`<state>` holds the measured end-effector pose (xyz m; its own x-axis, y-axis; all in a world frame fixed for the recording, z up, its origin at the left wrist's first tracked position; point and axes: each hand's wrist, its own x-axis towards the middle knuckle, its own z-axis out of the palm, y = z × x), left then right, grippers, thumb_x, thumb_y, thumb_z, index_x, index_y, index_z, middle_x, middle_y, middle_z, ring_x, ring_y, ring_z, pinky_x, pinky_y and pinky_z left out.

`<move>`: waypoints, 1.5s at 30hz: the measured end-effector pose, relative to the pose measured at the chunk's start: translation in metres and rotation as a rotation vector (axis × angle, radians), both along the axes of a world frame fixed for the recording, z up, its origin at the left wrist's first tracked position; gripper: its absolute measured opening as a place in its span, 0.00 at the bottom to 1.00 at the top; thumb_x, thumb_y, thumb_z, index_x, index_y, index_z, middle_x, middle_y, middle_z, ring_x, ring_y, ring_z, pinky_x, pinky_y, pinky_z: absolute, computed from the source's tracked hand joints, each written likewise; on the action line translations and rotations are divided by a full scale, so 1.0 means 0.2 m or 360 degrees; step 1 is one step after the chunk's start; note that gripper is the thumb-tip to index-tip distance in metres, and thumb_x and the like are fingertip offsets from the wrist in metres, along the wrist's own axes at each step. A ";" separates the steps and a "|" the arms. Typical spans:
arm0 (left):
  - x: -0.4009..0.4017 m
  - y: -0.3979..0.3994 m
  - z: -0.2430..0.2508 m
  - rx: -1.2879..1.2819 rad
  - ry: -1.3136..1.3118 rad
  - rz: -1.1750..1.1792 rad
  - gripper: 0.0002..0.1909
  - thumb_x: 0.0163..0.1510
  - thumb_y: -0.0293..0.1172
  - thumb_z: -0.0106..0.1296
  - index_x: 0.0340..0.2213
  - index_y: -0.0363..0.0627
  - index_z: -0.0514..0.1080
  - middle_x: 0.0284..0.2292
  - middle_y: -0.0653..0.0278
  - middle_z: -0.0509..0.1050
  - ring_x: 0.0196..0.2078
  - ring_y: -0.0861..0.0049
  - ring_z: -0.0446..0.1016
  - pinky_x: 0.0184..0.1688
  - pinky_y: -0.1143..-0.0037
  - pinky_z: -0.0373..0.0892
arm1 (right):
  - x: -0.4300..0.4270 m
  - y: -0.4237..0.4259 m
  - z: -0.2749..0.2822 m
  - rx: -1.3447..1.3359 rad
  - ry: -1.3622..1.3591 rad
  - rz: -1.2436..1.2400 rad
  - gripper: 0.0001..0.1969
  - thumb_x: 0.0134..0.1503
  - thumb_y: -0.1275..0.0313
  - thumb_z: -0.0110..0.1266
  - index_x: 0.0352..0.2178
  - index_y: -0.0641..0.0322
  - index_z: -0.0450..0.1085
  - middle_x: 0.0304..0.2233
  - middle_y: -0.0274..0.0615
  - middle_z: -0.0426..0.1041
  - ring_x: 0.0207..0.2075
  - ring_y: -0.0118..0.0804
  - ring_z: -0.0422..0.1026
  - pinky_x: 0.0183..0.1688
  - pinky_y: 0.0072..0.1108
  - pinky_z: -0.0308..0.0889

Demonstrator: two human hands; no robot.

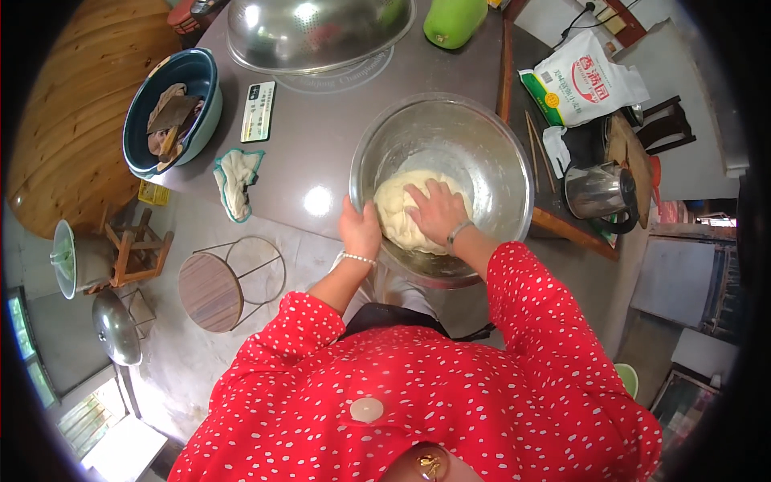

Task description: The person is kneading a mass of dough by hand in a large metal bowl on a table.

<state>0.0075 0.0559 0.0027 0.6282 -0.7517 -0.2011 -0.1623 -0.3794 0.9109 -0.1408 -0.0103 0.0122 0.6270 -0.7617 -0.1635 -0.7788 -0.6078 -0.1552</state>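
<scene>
A large stainless-steel mixing bowl (494,175) stands before me at the table's edge. In it lies a pale mass of dough (394,208), lumpy on top and sitting toward the bowl's near left side. My left hand (360,230) grips the bowl's left rim, its fingers partly hidden by the wall. With fingers spread, my right hand (441,211) presses flat on the right part of the dough and covers some of it. Thin smears of dough cling to the bowl's inner wall.
On the table (301,169) are a steel colander (319,30) turned upside down, a green gourd-like fruit (456,24), a cloth (236,181) and a teal basin (208,114) holding a cleaver. To the right stand a flour bag (584,81) and a steel-and-glass jug (593,190). A round stool (211,292) is at left.
</scene>
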 end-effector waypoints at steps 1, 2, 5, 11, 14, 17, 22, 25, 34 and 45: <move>-0.01 0.00 -0.02 0.0017 0.0001 -0.0009 0.17 0.46 0.30 0.46 0.36 0.29 0.63 0.28 0.46 0.72 0.30 0.61 0.71 0.35 0.71 0.65 | 0.02 -0.04 -0.01 0.0017 0.0001 -0.0009 0.20 0.51 0.59 0.43 0.47 0.47 0.58 0.37 0.43 0.61 0.39 0.44 0.62 0.36 0.35 0.62; -0.01 0.00 -0.04 -0.0072 0.0017 0.0001 0.14 0.46 0.29 0.46 0.34 0.31 0.63 0.27 0.47 0.71 0.30 0.58 0.71 0.34 0.70 0.65 | 0.04 -0.09 -0.02 0.0061 0.0032 -0.0017 0.19 0.51 0.59 0.43 0.45 0.47 0.59 0.36 0.44 0.62 0.38 0.44 0.63 0.37 0.34 0.63; 0.00 0.01 -0.04 -0.0202 0.0083 -0.0004 0.11 0.46 0.26 0.45 0.32 0.33 0.64 0.26 0.48 0.71 0.29 0.56 0.70 0.33 0.69 0.65 | 0.13 -0.23 -0.03 0.0106 0.0100 0.0019 0.18 0.53 0.59 0.40 0.43 0.53 0.60 0.34 0.48 0.65 0.36 0.45 0.67 0.37 0.32 0.65; -0.01 -0.01 -0.03 -0.0138 0.0074 -0.0061 0.11 0.46 0.26 0.46 0.33 0.33 0.63 0.27 0.47 0.71 0.30 0.55 0.70 0.34 0.70 0.64 | 0.21 -0.54 -0.21 0.0400 0.0013 -0.0355 0.17 0.54 0.62 0.35 0.37 0.61 0.65 0.33 0.53 0.70 0.37 0.50 0.68 0.40 0.34 0.62; 0.00 0.01 -0.13 -0.0136 -0.0004 0.0005 0.13 0.46 0.27 0.46 0.33 0.33 0.63 0.27 0.47 0.71 0.31 0.53 0.70 0.35 0.68 0.64 | 0.21 -0.55 -0.17 0.0483 -0.0111 -0.0593 0.17 0.53 0.61 0.37 0.33 0.61 0.68 0.35 0.50 0.70 0.38 0.50 0.68 0.41 0.34 0.62; -0.02 -0.01 -0.12 -0.0134 0.0003 0.0064 0.15 0.47 0.26 0.46 0.37 0.31 0.63 0.29 0.54 0.72 0.31 0.73 0.69 0.36 0.75 0.64 | 0.11 -0.48 -0.14 0.0425 -0.0332 -0.0731 0.17 0.51 0.60 0.39 0.33 0.59 0.69 0.34 0.50 0.70 0.38 0.51 0.68 0.42 0.34 0.61; -0.02 -0.01 -0.01 0.0041 0.0004 0.0059 0.15 0.45 0.28 0.46 0.37 0.35 0.64 0.30 0.50 0.72 0.34 0.61 0.71 0.37 0.71 0.64 | -0.02 -0.30 0.01 0.0562 -0.0428 -0.0433 0.20 0.47 0.62 0.43 0.43 0.54 0.65 0.39 0.52 0.67 0.43 0.51 0.64 0.45 0.37 0.60; -0.03 -0.02 0.01 0.0056 0.0015 0.0059 0.15 0.45 0.28 0.46 0.37 0.36 0.64 0.30 0.50 0.72 0.34 0.60 0.71 0.38 0.70 0.64 | 0.03 -0.15 0.12 0.0119 -0.0027 -0.0136 0.23 0.45 0.64 0.46 0.46 0.50 0.62 0.49 0.51 0.59 0.52 0.49 0.56 0.48 0.43 0.55; -0.01 -0.02 -0.09 -0.0059 -0.0094 0.0059 0.15 0.44 0.27 0.45 0.36 0.37 0.64 0.29 0.49 0.72 0.33 0.56 0.70 0.37 0.68 0.64 | 0.25 0.04 0.05 -0.0068 0.0060 0.0092 0.27 0.40 0.70 0.53 0.47 0.45 0.60 0.49 0.47 0.56 0.50 0.49 0.56 0.44 0.47 0.56; -0.01 -0.02 -0.06 0.0026 -0.0078 0.0069 0.14 0.42 0.28 0.46 0.34 0.38 0.65 0.29 0.47 0.72 0.34 0.52 0.70 0.37 0.65 0.64 | -0.06 -0.23 0.32 0.0916 -0.2174 -0.1034 0.21 0.31 0.82 0.55 0.33 0.64 0.68 0.35 0.46 0.70 0.38 0.39 0.69 0.42 0.21 0.62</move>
<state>0.0059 0.0524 -0.0097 0.6697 -0.7202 -0.1813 -0.1895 -0.4017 0.8959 -0.1528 -0.0570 0.0760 0.1497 -0.9807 -0.1258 0.0351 0.1324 -0.9906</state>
